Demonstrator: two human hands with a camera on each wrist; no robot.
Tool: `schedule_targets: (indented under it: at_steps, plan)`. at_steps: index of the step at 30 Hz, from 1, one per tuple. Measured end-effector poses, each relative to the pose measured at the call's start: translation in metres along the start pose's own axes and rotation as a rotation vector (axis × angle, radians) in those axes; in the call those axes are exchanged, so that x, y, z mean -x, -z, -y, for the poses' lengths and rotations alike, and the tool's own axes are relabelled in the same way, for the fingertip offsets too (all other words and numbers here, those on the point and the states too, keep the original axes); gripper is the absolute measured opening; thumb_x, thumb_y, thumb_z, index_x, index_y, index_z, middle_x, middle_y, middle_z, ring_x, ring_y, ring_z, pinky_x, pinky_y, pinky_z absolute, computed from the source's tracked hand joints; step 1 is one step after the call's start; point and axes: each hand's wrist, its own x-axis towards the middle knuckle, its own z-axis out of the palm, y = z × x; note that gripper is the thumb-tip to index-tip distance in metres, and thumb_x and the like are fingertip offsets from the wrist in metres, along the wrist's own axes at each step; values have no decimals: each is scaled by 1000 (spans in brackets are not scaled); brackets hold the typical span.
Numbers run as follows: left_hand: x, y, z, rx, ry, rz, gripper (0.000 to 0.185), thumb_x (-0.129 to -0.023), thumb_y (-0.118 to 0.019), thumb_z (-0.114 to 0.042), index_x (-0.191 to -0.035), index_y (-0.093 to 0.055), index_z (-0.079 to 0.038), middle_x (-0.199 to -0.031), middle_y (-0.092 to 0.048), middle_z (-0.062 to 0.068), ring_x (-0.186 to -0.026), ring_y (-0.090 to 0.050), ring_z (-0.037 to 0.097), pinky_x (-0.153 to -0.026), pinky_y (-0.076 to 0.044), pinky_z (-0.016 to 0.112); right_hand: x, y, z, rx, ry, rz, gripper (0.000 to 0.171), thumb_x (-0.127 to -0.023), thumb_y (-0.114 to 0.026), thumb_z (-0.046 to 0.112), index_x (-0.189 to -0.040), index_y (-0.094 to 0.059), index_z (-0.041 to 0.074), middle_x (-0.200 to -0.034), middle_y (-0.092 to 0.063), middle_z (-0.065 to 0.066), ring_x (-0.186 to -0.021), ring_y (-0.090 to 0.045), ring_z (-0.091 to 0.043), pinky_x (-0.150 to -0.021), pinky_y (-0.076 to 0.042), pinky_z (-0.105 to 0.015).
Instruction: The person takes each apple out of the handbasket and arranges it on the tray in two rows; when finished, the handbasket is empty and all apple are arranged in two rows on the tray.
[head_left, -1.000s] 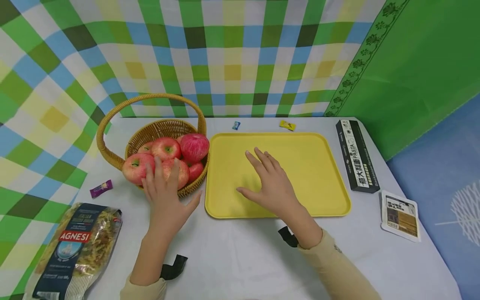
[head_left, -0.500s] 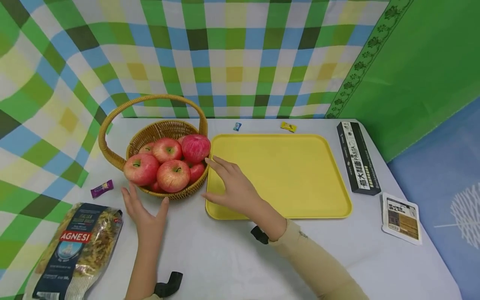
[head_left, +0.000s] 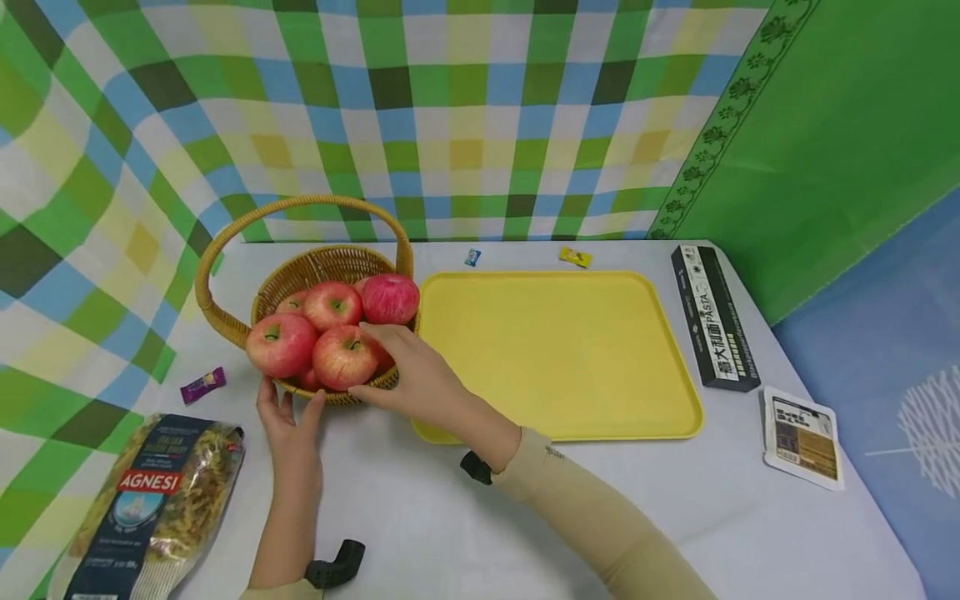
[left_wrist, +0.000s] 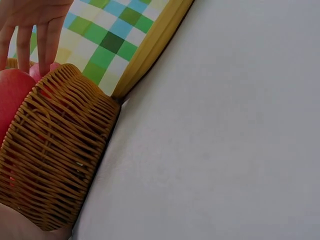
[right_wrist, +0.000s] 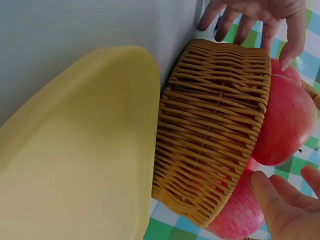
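**Both hands at the basket**

The right hand [head_left: 415, 379] lies with relaxed, spread fingers against the near right side of the basket [head_left: 300, 271], thumb low on the wicker wall and fingertips up among the apples [head_left: 345, 357]; it grips nothing. The left hand [head_left: 285, 417] is also loose and wide, thumb and fingers cupping the basket's near left wall from the table side, touching or just short of the weave; the left wrist view shows wicker right at the palm.

The basket stands on the white table [head_left: 420, 517], just left of the yellow tray [head_left: 570, 350] and touching its rim in the right wrist view. Its arched handle rises at the back.

A pasta bag [head_left: 142, 508] lies near the left forearm, a purple candy [head_left: 202, 384] just beyond it. A black pasta box [head_left: 712, 317] and a flat packet [head_left: 802, 433] sit right of the tray; a blue candy [head_left: 472, 257] and a yellow candy [head_left: 575, 257] lie behind it.
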Motion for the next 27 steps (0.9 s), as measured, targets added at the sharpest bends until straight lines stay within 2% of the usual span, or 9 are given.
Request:
schedule_targets:
  at_steps: [4, 8, 18, 27]
  plan:
    - [-6, -3, 3, 55, -26, -17, 82, -92, -62, -2, -152, -9, -23, -160, -2, -2, -146, -2, 20, -115, -20, 31, -6, -6, 3, -32, -48, 15, 76, -83, -70, 51, -145, -41, 18, -140, -43, 1, -128, -41, -10, -101, -44, -32]
    - [-9, -4, 3, 90, -18, -43, 82, -91, -61, 3, -150, -11, -24, -160, -7, -2, -145, -8, 20, -111, -29, 27, -13, -12, 6, -52, -80, 21, 78, -82, -71, 53, -145, -40, 17, -138, -44, -1, -124, -45, -10, -97, -47, -29]
    - [-9, -6, 4, 104, 0, -50, 84, -91, -62, 2, -151, -10, -27, -160, -8, -1, -145, -9, 17, -110, -30, 26, -22, -21, 6, -43, -110, -8, 80, -81, -70, 54, -143, -41, 14, -134, -47, -2, -118, -48, -10, -93, -49, -28]
    - [-10, -5, 6, 102, -12, -46, 83, -90, -64, 1, -150, -13, -26, -159, -11, 0, -144, -13, 17, -110, -30, 26, -22, -20, 7, -96, -139, -44, 73, -78, -75, 50, -135, -48, 13, -127, -50, 0, -110, -50, -9, -88, -50, -24]
